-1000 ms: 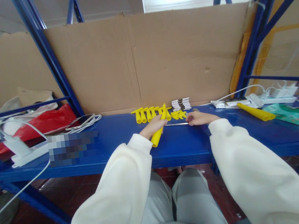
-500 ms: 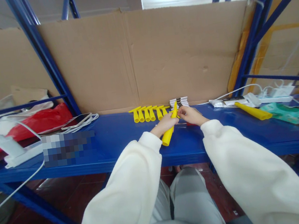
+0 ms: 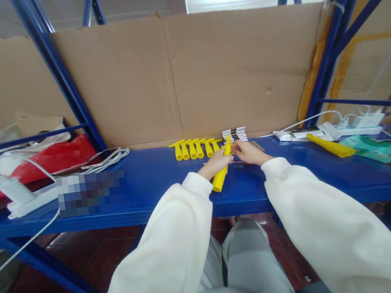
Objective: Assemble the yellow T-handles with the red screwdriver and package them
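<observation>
This looks like a storeroom or small workshop, though the view is narrow. A blue metal shelf [image 3: 149,181] is used as a work table, held up by blue steel posts [image 3: 65,86]. Big sheets of brown cardboard [image 3: 172,82] stand behind it. Many same-looking yellow plastic parts [image 3: 192,149] lie in a row. White power strips [image 3: 358,126] and cables [image 3: 21,246] lie about.

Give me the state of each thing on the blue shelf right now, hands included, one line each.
left hand: closed around yellow tube, tube tilted
right hand: fingers at the tube's upper end; grip unclear
row of yellow pieces: lying side by side at the back
stack of small flat parts: piled, untouched
second yellow tube: lying flat, right side
phone: lying flat, cable beside it
power strip: cables plugged in
</observation>
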{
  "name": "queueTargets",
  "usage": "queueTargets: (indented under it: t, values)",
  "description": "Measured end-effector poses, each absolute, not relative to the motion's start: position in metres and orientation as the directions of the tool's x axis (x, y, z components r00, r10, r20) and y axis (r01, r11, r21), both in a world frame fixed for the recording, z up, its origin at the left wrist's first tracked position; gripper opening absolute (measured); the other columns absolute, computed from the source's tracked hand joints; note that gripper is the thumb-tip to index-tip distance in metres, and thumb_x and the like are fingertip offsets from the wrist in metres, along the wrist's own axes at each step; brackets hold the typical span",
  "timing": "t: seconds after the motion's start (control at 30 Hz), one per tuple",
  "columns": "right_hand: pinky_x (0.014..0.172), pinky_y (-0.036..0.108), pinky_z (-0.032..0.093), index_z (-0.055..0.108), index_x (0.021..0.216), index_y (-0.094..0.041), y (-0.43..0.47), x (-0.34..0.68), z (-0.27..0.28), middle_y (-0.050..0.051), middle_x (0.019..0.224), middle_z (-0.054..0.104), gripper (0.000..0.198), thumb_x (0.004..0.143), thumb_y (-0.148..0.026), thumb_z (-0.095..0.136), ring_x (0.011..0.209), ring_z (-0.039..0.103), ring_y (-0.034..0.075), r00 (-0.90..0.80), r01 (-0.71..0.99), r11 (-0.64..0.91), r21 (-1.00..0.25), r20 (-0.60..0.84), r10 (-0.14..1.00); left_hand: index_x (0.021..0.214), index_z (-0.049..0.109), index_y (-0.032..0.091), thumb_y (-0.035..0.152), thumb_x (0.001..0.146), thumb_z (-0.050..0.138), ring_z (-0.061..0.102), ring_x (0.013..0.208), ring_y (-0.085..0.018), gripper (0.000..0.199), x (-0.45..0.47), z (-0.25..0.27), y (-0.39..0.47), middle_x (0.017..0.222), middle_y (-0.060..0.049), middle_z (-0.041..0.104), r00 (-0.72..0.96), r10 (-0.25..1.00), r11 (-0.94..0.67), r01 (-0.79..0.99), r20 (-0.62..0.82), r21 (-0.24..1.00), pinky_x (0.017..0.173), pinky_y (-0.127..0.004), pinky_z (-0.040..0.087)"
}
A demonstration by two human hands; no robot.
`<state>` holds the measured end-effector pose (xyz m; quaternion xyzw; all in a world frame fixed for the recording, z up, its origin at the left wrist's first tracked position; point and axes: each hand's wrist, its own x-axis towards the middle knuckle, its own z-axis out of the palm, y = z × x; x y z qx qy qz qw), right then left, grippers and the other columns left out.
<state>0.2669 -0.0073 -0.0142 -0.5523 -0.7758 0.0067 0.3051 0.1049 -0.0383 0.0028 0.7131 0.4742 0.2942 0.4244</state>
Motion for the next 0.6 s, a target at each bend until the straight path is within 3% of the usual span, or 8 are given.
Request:
queueTargets:
  t: [0.2,0.33,0.47,0.6]
  values:
    - [0.075,0.027,0.046,0.06,0.091,-0.017,-0.008,0.271,-0.015,0.01,0.088,0.071,0.014,0.088,-0.012,0.048,0.078,0.063,0.019,-0.254,0.882,0.41,-0.232,0.499,0.829,0.071,0.046,0.021,0.004,0.074,0.05,0.044,0.036,-0.011,0.017,0.1,0.005,-0.034,0.044,0.007,0.043,0.279,0.96,-0.118,0.375,0.01,0.92,0.043,-0.022,0.039]
    - [0.073,0.027,0.046,0.062,0.094,-0.018,-0.004,0.283,-0.013,0.008,0.087,0.071,0.016,0.089,-0.014,0.047,0.077,0.063,0.018,-0.216,0.894,0.38,-0.239,0.514,0.83,0.072,0.046,0.021,0.005,0.075,0.05,0.043,0.036,-0.011,0.016,0.095,0.003,-0.029,0.045,0.007,0.042,0.23,0.973,-0.099,0.336,0.021,0.937,0.043,-0.022,0.038]
    - [0.075,0.029,0.048,0.066,0.094,-0.015,0.007,0.311,-0.011,0.012,0.091,0.073,0.019,0.087,-0.014,0.049,0.082,0.065,0.021,0.02,0.955,0.128,-0.268,0.488,0.873,0.076,0.05,0.02,0.006,0.074,0.052,0.046,0.038,-0.011,0.014,0.095,0.001,-0.029,0.048,0.007,0.046,0.268,0.963,-0.117,0.322,0.028,0.939,0.045,-0.023,0.041]
    - [0.076,0.03,0.049,0.072,0.084,-0.016,0.021,0.343,-0.014,0.012,0.085,0.074,0.015,0.082,-0.018,0.057,0.083,0.068,0.023,0.15,0.956,-0.053,-0.287,0.329,0.932,0.077,0.051,0.02,0.006,0.073,0.052,0.047,0.04,-0.012,0.015,0.096,0.0,-0.031,0.049,0.007,0.046,0.296,0.955,-0.13,0.327,0.03,0.936,0.047,-0.024,0.043]
